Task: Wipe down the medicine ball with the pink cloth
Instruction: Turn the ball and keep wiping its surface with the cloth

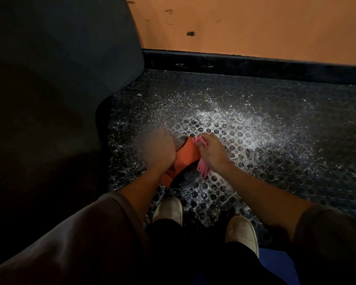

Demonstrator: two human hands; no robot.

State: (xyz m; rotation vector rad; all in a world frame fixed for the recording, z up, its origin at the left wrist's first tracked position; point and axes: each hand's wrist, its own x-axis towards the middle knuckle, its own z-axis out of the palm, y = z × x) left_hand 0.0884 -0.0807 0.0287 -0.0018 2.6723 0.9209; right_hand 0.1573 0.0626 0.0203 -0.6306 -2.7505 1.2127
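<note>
The medicine ball sits on the floor at the centre of the frame, just ahead of the person's shoes. It is round, so it has no long axis of its own. A smooth orange band crosses it on a slant from upper right to lower left, with a dark, grainy panel on either side.

The right hand is clenched around the pink cloth and holds it against the ball's right side. The cloth is soft and bunched into folds. One end sticks out above the knuckles and the other hangs below the wrist, so its length runs roughly up and down the frame.

The left hand lies over the upper left of the ball. It is smeared by motion blur, so whether its fingers are straight or curled cannot be told.

The floor mat is dark rubber, punched with rows of round holes near the ball and finely pebbled farther out. It glints with pale specks.

A matte orange wall with a few dark scuffs fills the upper right, above a black baseboard. A large dark pad with a rounded corner takes up the upper left.

Both shoes are pale and smooth, at lower centre below loose dark sleeves.
</note>
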